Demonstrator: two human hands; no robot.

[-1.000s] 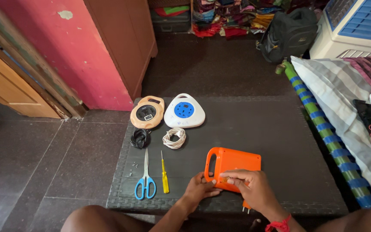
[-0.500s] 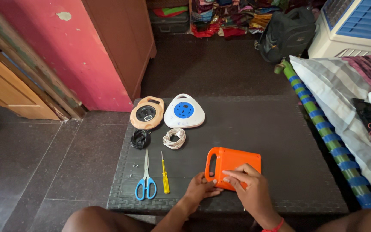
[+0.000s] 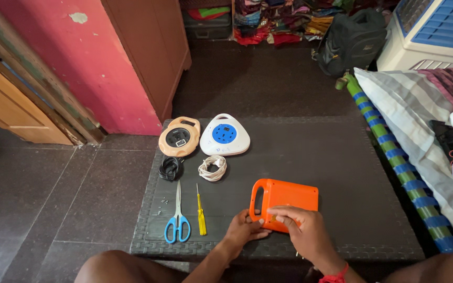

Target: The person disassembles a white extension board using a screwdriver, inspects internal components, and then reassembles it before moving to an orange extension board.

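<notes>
An orange plastic case with a handle (image 3: 287, 196) lies flat on a dark woven mat (image 3: 331, 157). My left hand (image 3: 246, 229) grips its near left corner by the handle. My right hand (image 3: 304, 233) rests on its near edge, fingers curled over the top face. To the left lie blue-handled scissors (image 3: 176, 221) and a yellow screwdriver (image 3: 201, 216). Farther back are a coiled white cord (image 3: 213, 168), a coiled black cord (image 3: 170, 167), a tan cord reel (image 3: 179, 137) and a white reel with a blue socket (image 3: 225, 135).
A pink wall (image 3: 106, 63) and brown cabinet (image 3: 153, 36) stand at the back left. A bed with a striped pillow (image 3: 410, 115) and green-blue rail (image 3: 394, 157) runs along the right. A black backpack (image 3: 349, 39) and a white-blue cooler (image 3: 431, 31) are behind.
The orange case has been laid lower and flatter on the mat. My right hand slid from its front face to its near edge.
</notes>
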